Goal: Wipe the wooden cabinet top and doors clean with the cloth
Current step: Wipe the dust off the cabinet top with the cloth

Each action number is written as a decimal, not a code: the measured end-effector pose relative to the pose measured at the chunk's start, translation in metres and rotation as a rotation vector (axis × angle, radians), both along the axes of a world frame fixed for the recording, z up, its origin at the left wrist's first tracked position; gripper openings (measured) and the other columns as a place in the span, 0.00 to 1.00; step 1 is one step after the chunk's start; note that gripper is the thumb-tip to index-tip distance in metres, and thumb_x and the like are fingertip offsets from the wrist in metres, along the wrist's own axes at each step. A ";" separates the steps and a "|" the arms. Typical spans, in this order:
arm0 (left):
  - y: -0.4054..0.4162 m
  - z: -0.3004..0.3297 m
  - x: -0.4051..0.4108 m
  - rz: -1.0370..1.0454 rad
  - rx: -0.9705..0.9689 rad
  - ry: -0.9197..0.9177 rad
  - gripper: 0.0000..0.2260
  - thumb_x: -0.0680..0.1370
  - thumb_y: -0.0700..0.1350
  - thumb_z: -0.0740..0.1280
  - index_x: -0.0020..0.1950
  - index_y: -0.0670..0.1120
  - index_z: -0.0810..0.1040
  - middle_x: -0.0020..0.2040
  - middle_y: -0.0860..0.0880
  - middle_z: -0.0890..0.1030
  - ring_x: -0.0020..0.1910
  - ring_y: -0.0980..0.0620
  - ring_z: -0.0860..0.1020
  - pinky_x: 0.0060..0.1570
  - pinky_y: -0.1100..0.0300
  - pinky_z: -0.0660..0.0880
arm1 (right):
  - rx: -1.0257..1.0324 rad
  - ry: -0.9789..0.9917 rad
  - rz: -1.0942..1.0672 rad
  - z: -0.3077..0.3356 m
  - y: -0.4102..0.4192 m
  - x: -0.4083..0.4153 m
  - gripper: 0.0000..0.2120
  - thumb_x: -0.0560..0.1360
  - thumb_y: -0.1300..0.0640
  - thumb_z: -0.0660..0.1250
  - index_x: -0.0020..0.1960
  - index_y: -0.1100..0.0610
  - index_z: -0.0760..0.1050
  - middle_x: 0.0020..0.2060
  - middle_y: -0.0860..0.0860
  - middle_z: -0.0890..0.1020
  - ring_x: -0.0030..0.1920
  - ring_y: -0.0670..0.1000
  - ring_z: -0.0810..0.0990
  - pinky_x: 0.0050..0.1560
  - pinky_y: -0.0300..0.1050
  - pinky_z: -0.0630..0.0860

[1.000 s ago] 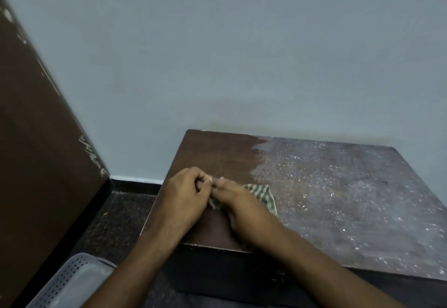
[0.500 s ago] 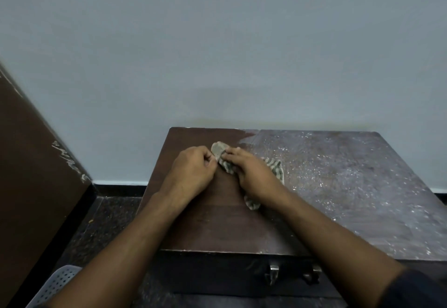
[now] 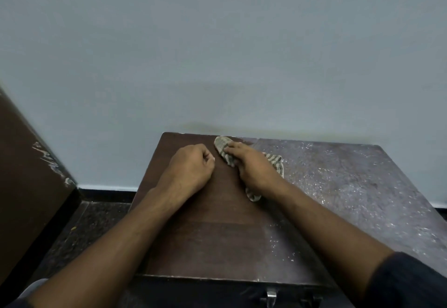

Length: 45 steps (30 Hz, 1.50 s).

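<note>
**Dust may spread back onto the wiped side**

The right hand presses flat on the cloth at the cabinet top's 12 o'clock edge. The left hand, curled and empty, rests at 10 o'clock. A leftward stroke would likely drag the 3 o'clock dust over clean wood.

Just one camera here, head-mounted, so it looked forward and down from above the person's own forearms. It sat close over the near edge of the cabinet top, facing the pale wall behind it. Wide-angle too, with floor showing at the left
</note>
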<state>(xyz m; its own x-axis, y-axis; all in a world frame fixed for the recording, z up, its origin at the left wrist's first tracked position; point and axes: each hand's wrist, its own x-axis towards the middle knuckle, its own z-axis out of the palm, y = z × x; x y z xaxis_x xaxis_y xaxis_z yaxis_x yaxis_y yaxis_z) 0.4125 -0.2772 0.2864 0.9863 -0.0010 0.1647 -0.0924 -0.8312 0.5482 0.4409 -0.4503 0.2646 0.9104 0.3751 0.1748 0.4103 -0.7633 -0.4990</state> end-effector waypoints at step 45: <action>-0.034 -0.008 0.023 -0.078 -0.015 -0.041 0.03 0.77 0.48 0.65 0.46 0.52 0.78 0.45 0.53 0.75 0.47 0.53 0.75 0.49 0.54 0.76 | -0.055 -0.035 0.010 -0.011 -0.038 0.025 0.26 0.76 0.70 0.60 0.73 0.57 0.71 0.75 0.54 0.68 0.75 0.53 0.64 0.77 0.47 0.58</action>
<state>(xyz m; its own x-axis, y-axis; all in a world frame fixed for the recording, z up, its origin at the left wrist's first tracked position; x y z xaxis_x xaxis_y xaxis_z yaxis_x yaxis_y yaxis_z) 0.4354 -0.3116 0.2783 0.9758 -0.0749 0.2054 -0.1792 -0.8123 0.5550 0.4663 -0.4886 0.2533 0.9004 0.3936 0.1851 0.4340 -0.7850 -0.4419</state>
